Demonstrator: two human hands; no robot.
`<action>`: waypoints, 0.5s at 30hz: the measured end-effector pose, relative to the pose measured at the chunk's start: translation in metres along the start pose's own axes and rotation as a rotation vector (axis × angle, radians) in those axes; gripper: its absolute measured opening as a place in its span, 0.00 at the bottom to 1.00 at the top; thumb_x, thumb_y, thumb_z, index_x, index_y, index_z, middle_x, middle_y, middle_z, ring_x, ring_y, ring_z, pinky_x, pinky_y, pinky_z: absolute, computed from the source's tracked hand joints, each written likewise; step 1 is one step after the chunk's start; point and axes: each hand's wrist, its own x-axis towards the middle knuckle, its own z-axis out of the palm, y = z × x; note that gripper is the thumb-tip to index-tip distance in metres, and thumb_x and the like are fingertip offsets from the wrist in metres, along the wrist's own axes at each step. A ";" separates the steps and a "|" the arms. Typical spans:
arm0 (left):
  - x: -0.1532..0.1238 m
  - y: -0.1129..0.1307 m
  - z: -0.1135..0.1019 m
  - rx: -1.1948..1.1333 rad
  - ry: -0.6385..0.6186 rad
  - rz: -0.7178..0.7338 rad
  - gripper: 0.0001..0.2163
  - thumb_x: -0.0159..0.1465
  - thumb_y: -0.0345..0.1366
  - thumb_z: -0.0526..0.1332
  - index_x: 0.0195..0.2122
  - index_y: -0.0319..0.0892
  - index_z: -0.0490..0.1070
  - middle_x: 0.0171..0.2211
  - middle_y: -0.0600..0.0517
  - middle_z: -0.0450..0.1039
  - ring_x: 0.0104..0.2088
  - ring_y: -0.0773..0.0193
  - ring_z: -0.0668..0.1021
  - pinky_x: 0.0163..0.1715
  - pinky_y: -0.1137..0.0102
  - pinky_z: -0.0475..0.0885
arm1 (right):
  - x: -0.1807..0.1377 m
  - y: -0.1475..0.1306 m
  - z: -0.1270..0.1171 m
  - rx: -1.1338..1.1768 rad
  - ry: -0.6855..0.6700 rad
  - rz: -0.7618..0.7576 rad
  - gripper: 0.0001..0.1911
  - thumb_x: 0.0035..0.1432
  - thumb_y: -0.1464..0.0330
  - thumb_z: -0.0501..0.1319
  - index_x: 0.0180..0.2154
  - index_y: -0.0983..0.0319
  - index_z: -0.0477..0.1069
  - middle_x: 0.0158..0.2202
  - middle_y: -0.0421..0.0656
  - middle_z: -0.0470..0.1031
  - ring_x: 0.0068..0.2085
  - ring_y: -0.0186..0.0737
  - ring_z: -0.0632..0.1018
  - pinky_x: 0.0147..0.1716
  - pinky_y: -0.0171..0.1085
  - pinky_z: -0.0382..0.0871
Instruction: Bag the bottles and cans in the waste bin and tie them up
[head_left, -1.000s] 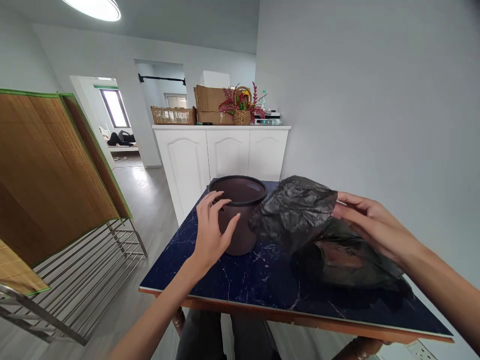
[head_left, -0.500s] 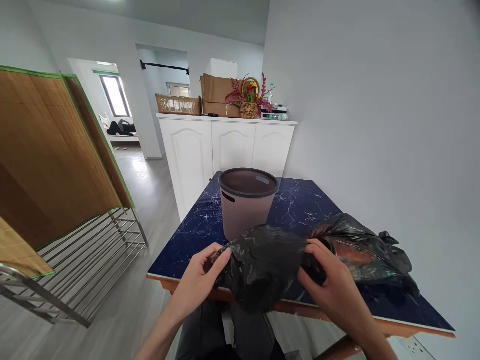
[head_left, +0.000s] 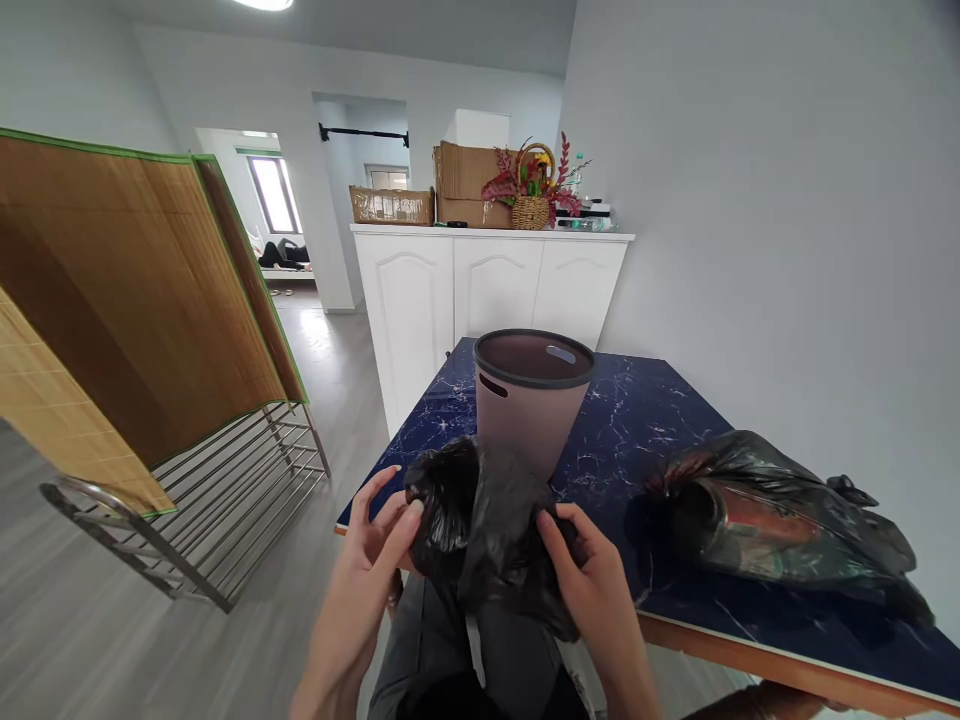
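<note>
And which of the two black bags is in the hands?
The crumpled bag, held by the left hand and right hand; the other bag lies on the table right of the bin, holding something.

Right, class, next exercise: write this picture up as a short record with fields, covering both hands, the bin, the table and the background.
Left hand: grips the crumpled black bag at its left side
Right hand: grips the same bag at its right side
Bin: upright, dark rim, slot below it, behind the bag
Table: dark blue, marbled top
Filled bag: lies right of the bin; contents unclear
Background: white cabinet bearing cardboard boxes and a flower basket
</note>
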 end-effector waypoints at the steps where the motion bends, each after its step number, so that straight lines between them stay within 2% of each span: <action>1: -0.001 0.000 0.004 -0.032 -0.010 -0.025 0.33 0.63 0.57 0.71 0.66 0.53 0.64 0.51 0.46 0.81 0.49 0.52 0.84 0.46 0.62 0.81 | -0.002 0.003 0.005 0.033 -0.009 0.027 0.25 0.67 0.42 0.60 0.41 0.57 0.74 0.23 0.35 0.61 0.24 0.35 0.60 0.23 0.35 0.54; 3: -0.003 -0.002 0.013 -0.051 0.023 -0.012 0.33 0.62 0.55 0.72 0.64 0.52 0.63 0.48 0.47 0.82 0.49 0.54 0.84 0.46 0.64 0.80 | -0.006 0.004 0.012 0.088 -0.019 0.071 0.25 0.67 0.42 0.60 0.40 0.57 0.73 0.23 0.33 0.56 0.23 0.34 0.56 0.22 0.34 0.51; 5: -0.005 -0.004 0.017 -0.059 0.061 -0.005 0.32 0.61 0.55 0.73 0.62 0.52 0.64 0.45 0.49 0.82 0.47 0.55 0.84 0.43 0.66 0.79 | -0.008 0.004 0.014 0.142 0.003 0.084 0.25 0.66 0.41 0.61 0.36 0.57 0.71 0.24 0.34 0.56 0.23 0.33 0.57 0.22 0.34 0.53; 8: -0.006 -0.007 0.013 -0.098 0.158 -0.062 0.31 0.61 0.57 0.72 0.61 0.52 0.67 0.39 0.53 0.80 0.38 0.58 0.83 0.32 0.71 0.76 | -0.007 0.006 0.009 0.272 0.013 0.131 0.26 0.65 0.42 0.63 0.31 0.57 0.69 0.26 0.37 0.63 0.25 0.36 0.64 0.24 0.34 0.61; 11: -0.004 -0.012 0.001 -0.101 0.309 -0.116 0.29 0.60 0.57 0.71 0.58 0.50 0.69 0.30 0.57 0.73 0.28 0.62 0.78 0.24 0.73 0.70 | -0.002 0.020 -0.001 0.372 -0.017 0.209 0.24 0.64 0.42 0.64 0.34 0.56 0.74 0.29 0.41 0.73 0.30 0.43 0.75 0.27 0.36 0.70; 13: -0.001 -0.016 -0.007 -0.044 0.360 -0.077 0.27 0.63 0.57 0.69 0.57 0.49 0.69 0.30 0.57 0.72 0.30 0.61 0.79 0.27 0.71 0.73 | 0.001 0.033 -0.007 0.378 -0.013 0.190 0.24 0.63 0.42 0.64 0.37 0.56 0.78 0.35 0.45 0.79 0.37 0.49 0.80 0.31 0.38 0.75; 15: 0.002 -0.018 -0.011 0.096 0.409 0.063 0.25 0.66 0.56 0.66 0.58 0.49 0.68 0.37 0.53 0.75 0.39 0.56 0.81 0.36 0.66 0.77 | 0.001 0.044 -0.010 0.342 0.030 0.132 0.26 0.63 0.41 0.63 0.41 0.55 0.81 0.40 0.46 0.82 0.42 0.53 0.82 0.35 0.40 0.78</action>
